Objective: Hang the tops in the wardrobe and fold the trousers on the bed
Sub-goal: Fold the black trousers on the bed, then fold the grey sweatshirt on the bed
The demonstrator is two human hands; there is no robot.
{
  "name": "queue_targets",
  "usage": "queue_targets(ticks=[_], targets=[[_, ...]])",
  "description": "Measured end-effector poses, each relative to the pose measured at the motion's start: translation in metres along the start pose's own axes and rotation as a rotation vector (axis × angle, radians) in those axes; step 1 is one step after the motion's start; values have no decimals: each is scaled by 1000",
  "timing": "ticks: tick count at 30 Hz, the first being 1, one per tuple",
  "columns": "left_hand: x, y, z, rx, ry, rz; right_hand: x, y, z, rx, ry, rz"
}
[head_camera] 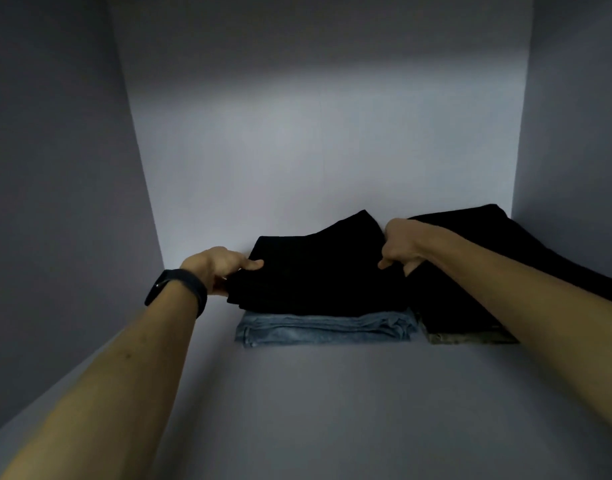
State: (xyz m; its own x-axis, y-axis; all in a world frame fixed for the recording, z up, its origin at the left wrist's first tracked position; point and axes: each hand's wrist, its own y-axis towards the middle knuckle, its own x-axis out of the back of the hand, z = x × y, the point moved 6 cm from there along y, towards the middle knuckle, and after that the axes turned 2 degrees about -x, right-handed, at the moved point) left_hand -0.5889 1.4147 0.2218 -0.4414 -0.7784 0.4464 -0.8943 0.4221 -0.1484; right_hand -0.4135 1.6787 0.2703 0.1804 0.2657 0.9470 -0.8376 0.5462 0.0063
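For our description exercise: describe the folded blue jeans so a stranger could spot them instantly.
On the pale wardrobe shelf, two folded piles sit side by side. The blue jeans lie at the bottom of the left pile, under black trousers; they alone are light denim.

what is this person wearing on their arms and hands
No sleeves are in view, and the left hand and right hand wear no gloves. A black wristband, like a fitness tracker with a dark oblong face, circles the left wrist; the right wrist is bare.
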Motion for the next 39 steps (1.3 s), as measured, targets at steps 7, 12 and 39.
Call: queue_targets(ticks=[7, 12, 39], targets=[[-10, -13, -66, -461, 684, -306, 5, 6, 52, 182, -350, -405], [-67, 6, -30, -359, 872, -128, -67, 39, 32, 141, -298, -33], [-64, -33, 5, -338, 823, 15, -101, -30, 34, 87, -202, 122]])
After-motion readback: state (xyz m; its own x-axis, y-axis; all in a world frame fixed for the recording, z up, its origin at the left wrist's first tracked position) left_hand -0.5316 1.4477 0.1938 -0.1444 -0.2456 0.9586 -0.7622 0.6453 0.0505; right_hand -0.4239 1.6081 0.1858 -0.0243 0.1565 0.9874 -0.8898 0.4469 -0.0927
